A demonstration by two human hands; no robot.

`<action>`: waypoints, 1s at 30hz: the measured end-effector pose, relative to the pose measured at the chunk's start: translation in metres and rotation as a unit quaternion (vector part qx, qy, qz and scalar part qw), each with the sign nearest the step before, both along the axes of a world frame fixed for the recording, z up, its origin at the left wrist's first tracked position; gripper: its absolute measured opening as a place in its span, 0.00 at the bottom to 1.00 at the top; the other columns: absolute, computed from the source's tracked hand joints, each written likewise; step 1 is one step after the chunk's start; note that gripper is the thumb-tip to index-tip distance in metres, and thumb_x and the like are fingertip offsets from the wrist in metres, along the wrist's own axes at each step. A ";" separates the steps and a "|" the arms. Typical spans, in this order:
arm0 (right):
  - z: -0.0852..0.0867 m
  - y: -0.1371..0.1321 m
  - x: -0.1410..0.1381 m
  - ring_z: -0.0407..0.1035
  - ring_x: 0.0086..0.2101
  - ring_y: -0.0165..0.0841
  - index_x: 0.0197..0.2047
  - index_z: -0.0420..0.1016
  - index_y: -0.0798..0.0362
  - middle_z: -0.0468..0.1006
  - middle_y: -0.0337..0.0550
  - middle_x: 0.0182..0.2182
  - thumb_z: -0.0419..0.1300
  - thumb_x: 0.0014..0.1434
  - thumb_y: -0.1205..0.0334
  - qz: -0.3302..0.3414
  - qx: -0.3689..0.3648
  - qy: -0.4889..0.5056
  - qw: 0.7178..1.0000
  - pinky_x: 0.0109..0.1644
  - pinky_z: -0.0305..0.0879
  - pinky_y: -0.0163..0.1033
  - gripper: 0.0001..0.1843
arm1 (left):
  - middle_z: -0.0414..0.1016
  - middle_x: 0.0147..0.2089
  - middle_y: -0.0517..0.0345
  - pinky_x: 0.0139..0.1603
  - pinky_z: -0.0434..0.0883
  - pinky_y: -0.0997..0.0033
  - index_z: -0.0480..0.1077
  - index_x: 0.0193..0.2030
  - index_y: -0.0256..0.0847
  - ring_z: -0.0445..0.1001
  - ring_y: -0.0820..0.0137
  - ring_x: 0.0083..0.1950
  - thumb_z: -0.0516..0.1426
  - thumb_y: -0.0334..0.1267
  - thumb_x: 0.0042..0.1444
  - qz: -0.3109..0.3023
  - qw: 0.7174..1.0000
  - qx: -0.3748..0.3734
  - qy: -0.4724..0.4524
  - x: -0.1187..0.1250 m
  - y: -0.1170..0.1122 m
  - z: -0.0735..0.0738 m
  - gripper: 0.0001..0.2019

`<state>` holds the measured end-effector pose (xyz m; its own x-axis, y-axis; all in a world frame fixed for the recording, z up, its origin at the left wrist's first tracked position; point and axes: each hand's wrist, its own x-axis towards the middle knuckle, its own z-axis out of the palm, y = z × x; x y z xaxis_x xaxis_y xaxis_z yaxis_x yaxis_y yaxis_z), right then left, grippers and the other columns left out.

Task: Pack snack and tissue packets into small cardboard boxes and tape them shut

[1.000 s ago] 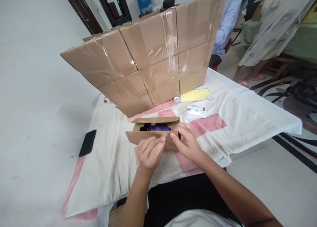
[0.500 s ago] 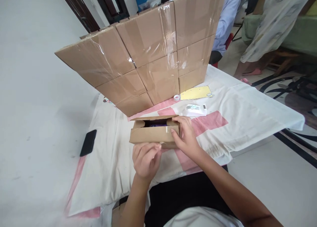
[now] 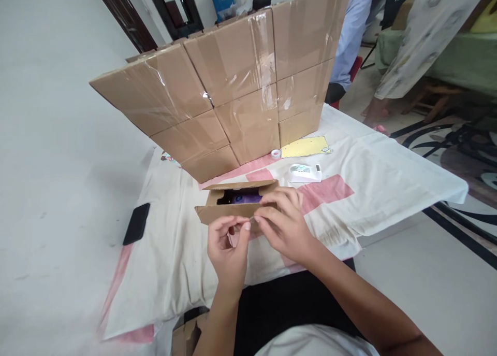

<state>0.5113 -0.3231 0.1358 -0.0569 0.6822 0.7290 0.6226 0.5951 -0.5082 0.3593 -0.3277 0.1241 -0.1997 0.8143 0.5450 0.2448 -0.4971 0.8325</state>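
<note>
A small cardboard box stands on the cloth in front of me with its lid flaps apart. Inside it lies something purple, partly hidden by the flap and my fingers. Just over the box's near edge, my left hand pinches a tiny pale strip that looks like tape. My right hand pinches the other end of this strip between thumb and fingers, covering the box's right end. Both hands' fingertips almost meet.
Behind the box rises a wall of taped cartons. A white device, a tape roll and a yellow sheet lie right of centre. A black phone is at left. A person's blue sleeve shows behind.
My right hand has left the box's right side and come to my left fingertips. The front flap has tipped toward me, showing more of the purple thing.
</note>
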 end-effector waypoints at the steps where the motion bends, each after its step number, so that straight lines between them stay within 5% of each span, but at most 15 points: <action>1: 0.002 0.001 0.002 0.66 0.51 0.45 0.42 0.75 0.44 0.77 0.45 0.44 0.59 0.67 0.67 0.004 -0.002 0.002 1.000 0.54 0.62 0.56 0.07 | 0.81 0.41 0.58 0.42 0.76 0.70 0.67 0.49 0.45 0.81 0.70 0.41 0.64 0.33 0.60 0.008 1.000 0.010 0.014 -0.001 0.001 -0.002 0.13; 6: 0.021 0.011 0.021 0.65 0.49 0.44 0.39 0.74 0.47 0.77 0.46 0.42 0.56 0.69 0.67 0.016 0.001 -0.028 0.999 0.53 0.61 0.54 0.07 | 0.75 0.61 0.46 0.66 0.67 0.49 0.66 0.59 0.46 0.72 0.58 0.65 0.63 0.38 0.61 0.125 0.961 0.098 0.226 -0.017 0.027 -0.002 0.21; 10: 0.033 0.023 0.035 0.64 0.49 0.44 0.39 0.73 0.50 0.76 0.47 0.43 0.55 0.71 0.67 0.025 -0.009 -0.113 0.993 0.54 0.58 0.53 0.08 | 0.65 0.73 0.46 0.73 0.52 0.45 0.55 0.72 0.47 0.55 0.53 0.77 0.58 0.40 0.64 0.083 0.931 -0.002 0.355 -0.025 0.047 0.004 0.31; 15: 0.034 0.035 0.039 0.62 0.52 0.45 0.40 0.75 0.51 0.73 0.50 0.49 0.55 0.72 0.65 0.059 -0.061 -0.207 0.975 0.55 0.58 0.54 0.08 | 0.79 0.61 0.56 0.74 0.43 0.47 0.50 0.74 0.51 0.67 0.60 0.70 0.57 0.38 0.65 0.035 0.939 -0.059 0.338 -0.025 0.048 0.002 0.33; 21: 0.026 0.040 0.032 0.62 0.55 0.46 0.40 0.74 0.53 0.72 0.52 0.51 0.55 0.71 0.65 0.128 -0.115 -0.240 0.955 0.58 0.59 0.55 0.08 | 0.83 0.55 0.58 0.67 0.51 0.50 0.51 0.72 0.52 0.75 0.62 0.62 0.59 0.40 0.65 0.010 0.946 -0.091 0.311 -0.033 0.046 -0.006 0.32; 30: 0.021 0.055 0.028 0.62 0.56 0.47 0.39 0.72 0.52 0.71 0.52 0.54 0.57 0.71 0.63 0.125 -0.136 -0.252 0.950 0.57 0.61 0.54 0.06 | 0.84 0.52 0.59 0.65 0.54 0.51 0.57 0.70 0.48 0.75 0.62 0.59 0.56 0.40 0.69 -0.005 0.933 0.000 0.360 -0.040 0.048 -0.012 0.25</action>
<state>0.5391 -0.2686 0.1563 -0.5370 0.7604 0.3654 0.6840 0.6460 -0.3390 0.3196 -0.2801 0.1125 0.2256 0.8139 0.5355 0.7360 -0.5025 0.4536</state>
